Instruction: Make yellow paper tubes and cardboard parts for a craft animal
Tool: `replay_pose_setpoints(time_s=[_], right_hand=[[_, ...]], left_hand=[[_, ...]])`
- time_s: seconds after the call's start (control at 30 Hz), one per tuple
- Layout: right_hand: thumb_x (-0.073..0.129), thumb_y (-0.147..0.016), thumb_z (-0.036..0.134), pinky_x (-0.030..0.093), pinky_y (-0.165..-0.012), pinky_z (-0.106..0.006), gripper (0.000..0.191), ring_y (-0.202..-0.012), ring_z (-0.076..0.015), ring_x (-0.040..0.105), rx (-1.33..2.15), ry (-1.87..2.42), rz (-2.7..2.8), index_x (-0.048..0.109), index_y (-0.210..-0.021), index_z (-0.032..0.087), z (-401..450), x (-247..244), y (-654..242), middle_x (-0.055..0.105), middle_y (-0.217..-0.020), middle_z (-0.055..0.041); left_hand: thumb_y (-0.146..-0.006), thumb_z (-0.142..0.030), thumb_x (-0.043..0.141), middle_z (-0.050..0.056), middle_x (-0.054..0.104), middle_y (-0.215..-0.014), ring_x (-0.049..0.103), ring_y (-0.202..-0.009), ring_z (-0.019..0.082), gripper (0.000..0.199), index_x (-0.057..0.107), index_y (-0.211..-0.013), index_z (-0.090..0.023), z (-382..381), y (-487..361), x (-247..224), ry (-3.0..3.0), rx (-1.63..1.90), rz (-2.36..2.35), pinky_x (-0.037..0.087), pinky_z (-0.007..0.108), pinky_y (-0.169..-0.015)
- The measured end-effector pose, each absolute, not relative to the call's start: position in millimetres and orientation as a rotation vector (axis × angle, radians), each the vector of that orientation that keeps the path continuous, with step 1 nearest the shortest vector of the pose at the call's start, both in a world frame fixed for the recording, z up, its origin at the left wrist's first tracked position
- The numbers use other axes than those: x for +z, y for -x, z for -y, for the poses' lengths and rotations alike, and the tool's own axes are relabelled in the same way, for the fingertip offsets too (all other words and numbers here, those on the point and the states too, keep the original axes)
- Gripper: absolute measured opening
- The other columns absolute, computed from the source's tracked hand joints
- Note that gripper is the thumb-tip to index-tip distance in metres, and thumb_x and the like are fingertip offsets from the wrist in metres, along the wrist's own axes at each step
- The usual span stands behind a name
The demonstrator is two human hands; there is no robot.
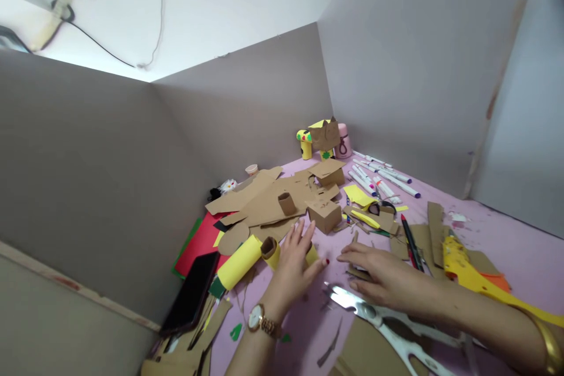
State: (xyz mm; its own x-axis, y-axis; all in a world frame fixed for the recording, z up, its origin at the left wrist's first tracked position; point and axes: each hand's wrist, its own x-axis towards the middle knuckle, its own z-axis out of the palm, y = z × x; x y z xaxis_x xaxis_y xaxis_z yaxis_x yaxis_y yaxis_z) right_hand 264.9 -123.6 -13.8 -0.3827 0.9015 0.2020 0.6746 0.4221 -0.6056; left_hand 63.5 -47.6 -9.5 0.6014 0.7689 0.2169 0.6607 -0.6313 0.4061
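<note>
My left hand (pixel 291 261), with a watch (pixel 255 317) on the wrist, is spread out. Yellow material (pixel 312 254) shows between its thumb and forefinger, mostly hidden by the hand. Beside it is a short cardboard tube (pixel 269 249) with a yellow outside, and a longer yellow roll (pixel 240 263) lies to the left. My right hand (pixel 374 273) reaches in with fingers apart, close to small brown cardboard scraps (pixel 355 237); whether it touches them I cannot tell. Below that hand lie large metal scissors (pixel 370 312), blades slightly apart. A small cardboard box (pixel 325 216) sits beyond my left fingertips.
Cardboard sheets (pixel 259 202) cover the back of the pink table. Several markers (pixel 392 175), a pink jar (pixel 343 141) and a yellow mushroom-shaped piece (pixel 305 145) are farther back. A dark phone-like slab (pixel 189 294) lies left, a yellow tool (pixel 480 285) right. Grey panels (pixel 247 106) enclose the table.
</note>
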Motion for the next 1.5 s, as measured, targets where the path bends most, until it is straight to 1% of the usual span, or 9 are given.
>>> replay_pose_setpoints(time_s=[0.23, 0.43, 0.63, 0.73, 0.93, 1.07, 1.2, 1.33, 1.5], right_hand=[[0.055, -0.078, 0.018, 0.048, -0.084, -0.037, 0.037, -0.093, -0.0255, 0.062, 0.549, 1.370, 2.152, 0.060, -0.114, 0.016, 105.7, -16.6, -259.4, 0.066, -0.106, -0.0121], [0.053, -0.080, 0.016, 0.040, -0.097, -0.041, 0.047, -0.116, -0.0275, 0.050, 0.416, 1.299, 2.170, 0.047, -0.127, 0.012, 84.4, -1.3, -241.4, 0.053, -0.126, -0.0163], [0.060, -0.069, 0.004, 0.040, -0.096, -0.045, 0.031, -0.120, -0.0305, 0.046, 0.337, 1.184, 2.284, 0.064, -0.095, 0.020, 62.1, 3.9, -221.5, 0.052, -0.128, -0.0113], [0.057, -0.074, 0.004, 0.042, -0.092, -0.044, 0.017, -0.116, -0.0304, 0.050, 0.320, 1.188, 2.265, 0.065, -0.079, 0.019, 64.6, 6.2, -223.1, 0.055, -0.123, -0.0120], [0.053, -0.087, 0.020, 0.041, -0.095, -0.034, 0.011, -0.117, -0.0219, 0.049, 0.348, 1.167, 2.086, 0.063, -0.082, 0.020, 96.9, 9.2, -227.9, 0.053, -0.123, -0.0099], [0.058, -0.084, 0.028, 0.041, -0.096, -0.037, 0.010, -0.119, -0.0247, 0.048, 0.481, 1.124, 1.969, 0.061, -0.080, 0.020, 114.5, 3.2, -226.9, 0.053, -0.123, -0.0126], [0.060, -0.082, 0.031, 0.034, -0.102, -0.044, 0.014, -0.126, -0.0288, 0.038, 0.332, 1.075, 2.083, 0.065, -0.091, 0.021, 127.4, 5.1, -229.1, 0.044, -0.135, -0.0132], [0.054, -0.087, 0.025, 0.033, -0.101, -0.042, 0.011, -0.118, -0.0260, 0.044, 0.119, 0.932, 2.201, 0.065, -0.088, 0.024, 138.0, 9.8, -229.6, 0.059, -0.119, -0.0083], [0.047, -0.091, 0.022, 0.041, -0.085, -0.037, 0.013, -0.089, -0.0213, 0.055, 0.226, 0.768, 2.189, 0.058, -0.085, 0.020, 148.7, 12.2, -228.2, 0.067, -0.083, -0.0056]], left_hand=[[-0.091, -0.042, 0.036, 0.006, 0.029, -0.151, 0.024, -0.138, 0.018, 0.053, 0.030, -0.141, -0.025, 56.3, -54.8, 11.7, -2.148, 0.840, -1.135, 0.016, 0.039, -0.113], [-0.091, -0.039, 0.040, 0.009, 0.054, -0.130, 0.049, -0.120, 0.018, 0.040, 0.045, -0.127, -0.023, 83.3, -54.1, -9.4, -1.661, 1.415, -1.269, 0.036, 0.035, -0.102], [-0.089, -0.031, 0.044, 0.011, 0.052, -0.125, 0.047, -0.116, 0.022, 0.030, 0.047, -0.117, -0.020, 109.3, -62.9, -50.4, -1.626, 1.335, -1.362, 0.036, 0.038, -0.099], [-0.086, -0.028, 0.048, 0.011, 0.052, -0.119, 0.047, -0.114, 0.022, 0.026, 0.048, -0.111, -0.020, 111.1, -62.5, -59.0, -1.581, 1.406, -1.376, 0.037, 0.037, -0.097], [-0.078, -0.036, 0.061, 0.012, 0.063, -0.107, 0.058, -0.101, 0.025, 0.032, 0.055, -0.103, -0.017, 101.6, -58.7, -61.7, -1.190, 1.347, -1.061, 0.046, 0.034, -0.084], [-0.079, -0.034, 0.062, 0.009, 0.071, -0.099, 0.062, -0.098, 0.024, 0.023, 0.064, -0.094, -0.017, 109.3, -59.7, -52.6, -0.944, 1.323, -0.853, 0.047, 0.033, -0.084], [-0.077, -0.031, 0.065, 0.006, 0.074, -0.093, 0.066, -0.087, 0.020, 0.014, 0.068, -0.077, -0.018, 124.3, -60.2, -37.7, -0.705, 1.379, -0.681, 0.049, 0.030, -0.080], [-0.070, -0.030, 0.073, 0.006, 0.075, -0.083, 0.067, -0.077, 0.018, 0.018, 0.072, -0.081, -0.016, 136.6, -61.3, -27.9, -0.529, 1.399, -0.651, 0.051, 0.026, -0.074], [-0.077, -0.019, 0.067, 0.006, 0.075, -0.079, 0.068, -0.070, 0.014, 0.008, 0.071, -0.082, -0.013, 151.6, -60.1, -22.6, -0.304, 1.388, -0.698, 0.052, 0.022, -0.061]])
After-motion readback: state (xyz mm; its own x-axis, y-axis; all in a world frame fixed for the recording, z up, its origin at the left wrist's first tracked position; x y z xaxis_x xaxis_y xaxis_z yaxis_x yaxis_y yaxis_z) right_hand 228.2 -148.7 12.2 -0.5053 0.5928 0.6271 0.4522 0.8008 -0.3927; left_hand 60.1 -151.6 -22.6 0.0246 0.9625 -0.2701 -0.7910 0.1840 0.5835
